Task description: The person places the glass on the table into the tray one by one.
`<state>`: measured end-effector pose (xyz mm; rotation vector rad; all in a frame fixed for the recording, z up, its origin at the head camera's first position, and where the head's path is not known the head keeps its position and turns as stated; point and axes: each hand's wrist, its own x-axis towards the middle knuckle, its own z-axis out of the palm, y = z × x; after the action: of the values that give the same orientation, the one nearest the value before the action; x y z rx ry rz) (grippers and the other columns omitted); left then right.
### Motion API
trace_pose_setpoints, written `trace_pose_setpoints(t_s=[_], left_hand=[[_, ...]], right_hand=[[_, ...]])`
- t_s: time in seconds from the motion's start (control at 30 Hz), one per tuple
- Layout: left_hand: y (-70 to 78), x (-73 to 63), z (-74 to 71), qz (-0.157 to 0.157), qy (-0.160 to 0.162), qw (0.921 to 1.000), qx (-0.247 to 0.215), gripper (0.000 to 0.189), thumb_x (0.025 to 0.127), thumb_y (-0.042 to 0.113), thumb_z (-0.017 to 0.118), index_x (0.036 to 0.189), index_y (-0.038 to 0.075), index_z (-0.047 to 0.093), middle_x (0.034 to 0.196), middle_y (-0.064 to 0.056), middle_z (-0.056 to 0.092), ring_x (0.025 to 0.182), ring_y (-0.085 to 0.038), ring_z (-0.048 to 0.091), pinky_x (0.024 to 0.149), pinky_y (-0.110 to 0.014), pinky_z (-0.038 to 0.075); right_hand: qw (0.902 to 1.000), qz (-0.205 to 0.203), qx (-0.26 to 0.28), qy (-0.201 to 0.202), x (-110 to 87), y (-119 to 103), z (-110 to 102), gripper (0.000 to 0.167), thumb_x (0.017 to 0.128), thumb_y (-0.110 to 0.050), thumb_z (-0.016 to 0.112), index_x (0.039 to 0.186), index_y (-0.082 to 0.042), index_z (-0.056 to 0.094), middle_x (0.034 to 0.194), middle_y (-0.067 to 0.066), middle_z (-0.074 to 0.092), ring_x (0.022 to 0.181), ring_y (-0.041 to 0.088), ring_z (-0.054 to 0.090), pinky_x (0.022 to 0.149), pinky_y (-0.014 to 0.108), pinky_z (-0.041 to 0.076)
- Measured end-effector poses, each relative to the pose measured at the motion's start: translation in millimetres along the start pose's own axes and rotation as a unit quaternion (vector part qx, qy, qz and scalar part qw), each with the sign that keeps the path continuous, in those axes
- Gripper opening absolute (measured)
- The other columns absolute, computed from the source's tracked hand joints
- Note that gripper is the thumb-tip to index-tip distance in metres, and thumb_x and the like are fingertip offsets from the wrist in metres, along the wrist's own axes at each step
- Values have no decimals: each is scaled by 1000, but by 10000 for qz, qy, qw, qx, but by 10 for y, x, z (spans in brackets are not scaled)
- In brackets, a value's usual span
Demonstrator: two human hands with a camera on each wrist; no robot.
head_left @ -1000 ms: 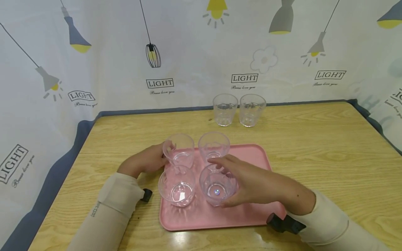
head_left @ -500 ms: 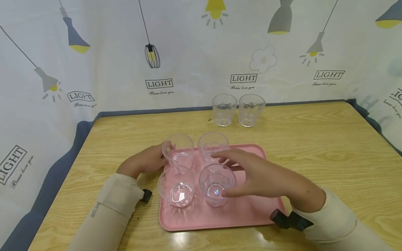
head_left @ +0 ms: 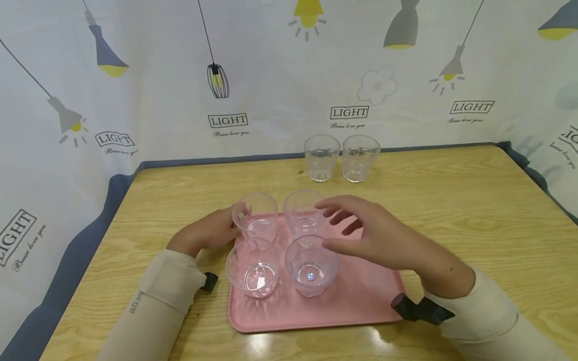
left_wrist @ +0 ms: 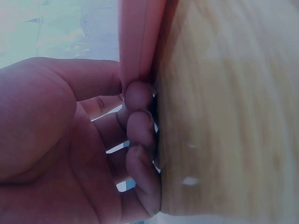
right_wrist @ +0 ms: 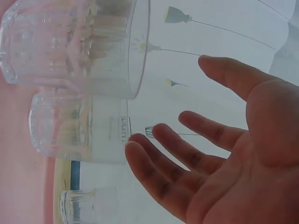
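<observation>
A pink tray (head_left: 366,301) lies on the table with several clear cups standing in two rows on its left half. My left hand (head_left: 209,230) grips the tray's left edge, partly hidden behind the back-left cup (head_left: 262,213); the left wrist view shows thumb and curled fingers pinching the tray wall (left_wrist: 140,42). With fingers spread and nothing held, my right hand (head_left: 375,238) hovers over the tray, right of the front-right cup (head_left: 311,268) and back-right cup (head_left: 303,210). The front-left cup (head_left: 253,265) stands apart from both hands. In the right wrist view, the right hand (right_wrist: 224,154) is clear of the cups.
Two more clear cups, a left one (head_left: 321,158) and a right one (head_left: 359,158), stand near the back edge of the wooden table (head_left: 460,210). A lamp-patterned cloth (head_left: 280,65) hangs behind and around the table.
My right hand has let go of the front-right cup and moved up, back and to the right. The left hand and the cups have stayed in place.
</observation>
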<state>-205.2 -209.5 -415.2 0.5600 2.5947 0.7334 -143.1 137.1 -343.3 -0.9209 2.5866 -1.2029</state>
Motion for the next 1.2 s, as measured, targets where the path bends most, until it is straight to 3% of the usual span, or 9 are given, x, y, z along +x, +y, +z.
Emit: trace_pose_setpoints(t_s=[0.2, 0.6, 1.03, 1.2], left_hand=[[-7, 2, 0, -45, -32, 10000, -17, 38, 104, 21, 52, 138, 6, 46, 142, -19, 54, 137, -39, 47, 116, -59, 35], [-20, 11, 6, -2, -35, 10000, 10, 39, 104, 23, 52, 139, 6, 47, 142, -18, 54, 137, -38, 47, 116, -59, 35], [-5, 31, 5, -44, -45, 9999, -85, 37, 104, 26, 52, 136, 9, 48, 139, -16, 56, 136, -37, 49, 115, -58, 36], [-21, 20, 12, -66, -42, 9999, -126, 36, 104, 27, 53, 135, 9, 48, 137, -15, 57, 133, -36, 51, 114, -58, 37]], right_hand=[[9988, 15, -84, 474, 34, 85, -45, 54, 89, -20, 77, 137, -11, 56, 130, 9, 63, 115, 27, 63, 92, 43, 57], [9946, 393, -246, 924, 131, 292, -131, 56, 90, -19, 75, 140, -11, 53, 138, 12, 56, 122, 33, 57, 95, 50, 55], [9852, 622, -245, 1575, 207, 511, -286, 72, 90, -11, 72, 152, -9, 35, 145, 20, 45, 132, 38, 46, 103, 58, 47], [9824, 726, -616, 1605, 251, 565, -377, 74, 91, -13, 72, 153, -7, 33, 148, 23, 40, 134, 41, 41, 104, 61, 43]])
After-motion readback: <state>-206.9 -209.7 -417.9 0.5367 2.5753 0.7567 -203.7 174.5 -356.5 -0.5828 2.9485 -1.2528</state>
